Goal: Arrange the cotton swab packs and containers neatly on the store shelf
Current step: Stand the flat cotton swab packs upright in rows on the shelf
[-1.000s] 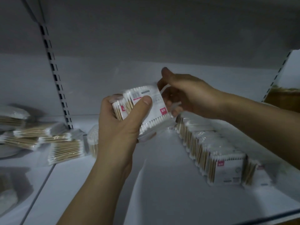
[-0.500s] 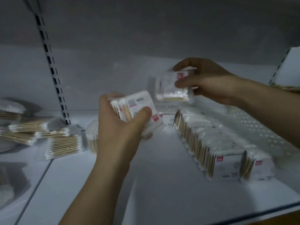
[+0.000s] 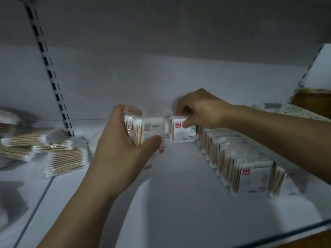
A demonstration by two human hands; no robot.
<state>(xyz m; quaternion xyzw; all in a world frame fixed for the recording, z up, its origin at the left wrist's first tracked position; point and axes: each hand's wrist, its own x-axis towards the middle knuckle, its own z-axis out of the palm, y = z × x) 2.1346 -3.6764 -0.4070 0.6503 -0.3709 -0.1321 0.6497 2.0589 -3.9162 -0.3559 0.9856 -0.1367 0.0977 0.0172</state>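
My left hand [image 3: 118, 145] grips a small bundle of cotton swab packs [image 3: 148, 131], white packets with wooden sticks and red labels, held above the white shelf [image 3: 179, 203]. My right hand [image 3: 202, 108] pinches the top of a single swab pack [image 3: 184, 134] that stands upright on the shelf against the back wall. This pack sits at the far end of a row of upright swab packs [image 3: 241, 165] running toward the front right. A round swab container [image 3: 94, 142] is partly hidden behind my left hand.
Flat swab packs lie in loose piles [image 3: 44, 149] on the left, beside a slotted shelf upright [image 3: 59, 97]. A perforated white panel [image 3: 295, 111] and a brown item [image 3: 315, 101] are at the far right. The shelf's front lip [image 3: 286, 235] crosses the bottom right.
My right hand took one pack from the bundle, carried it right, then lowered it onto the shelf at the back end of the row. My left hand moved slightly forward with the bundle.
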